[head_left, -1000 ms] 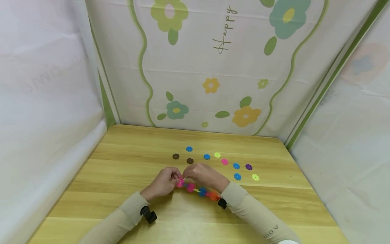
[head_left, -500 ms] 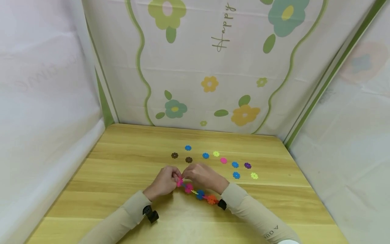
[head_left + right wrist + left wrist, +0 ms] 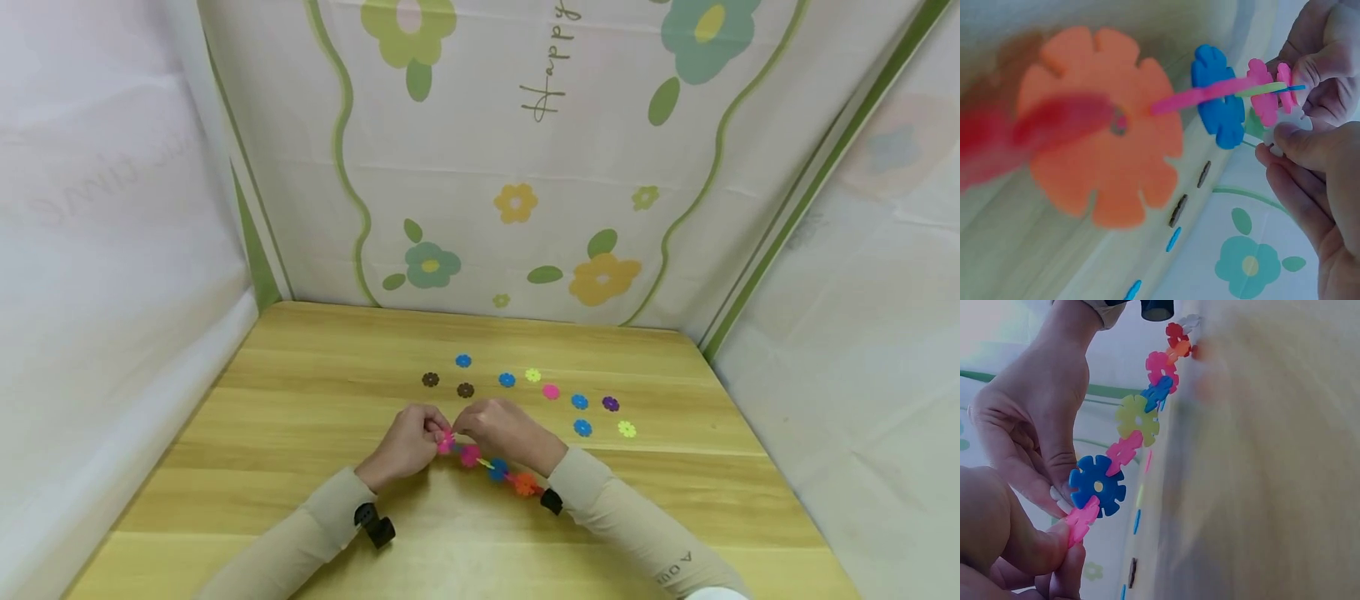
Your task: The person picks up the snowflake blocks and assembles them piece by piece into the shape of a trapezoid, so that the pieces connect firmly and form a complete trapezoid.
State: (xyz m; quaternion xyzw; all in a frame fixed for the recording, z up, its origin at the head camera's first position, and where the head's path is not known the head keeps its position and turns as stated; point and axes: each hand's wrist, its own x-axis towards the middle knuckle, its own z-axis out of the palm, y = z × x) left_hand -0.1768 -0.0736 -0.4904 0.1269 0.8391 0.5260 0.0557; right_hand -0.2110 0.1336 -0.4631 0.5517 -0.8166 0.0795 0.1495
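A chain of interlocked flower-shaped discs, among them an orange disc [image 3: 526, 484] and a blue disc [image 3: 1099, 486], runs from the left hand toward the right wrist. My left hand [image 3: 408, 442] pinches the pink end disc [image 3: 1082, 520] between thumb and fingers. Close beside it, my right hand [image 3: 504, 429] pinches a white flower disc [image 3: 1291, 128] by its edge. The white disc is right at the pink one; whether their slots are engaged I cannot tell. The chain's far end shows red and white discs in the left wrist view.
Loose flower discs lie flat beyond the hands on the wooden table [image 3: 322, 350]: several blue [image 3: 507, 380], two brown [image 3: 466, 390], two yellow [image 3: 627, 429], a pink [image 3: 551, 392] and a purple one [image 3: 611, 404]. White fabric walls [image 3: 450, 150] stand around the table.
Both hands stay together at the pink end disc with little visible movement. The chain sways slightly, and the head view has shifted a little.
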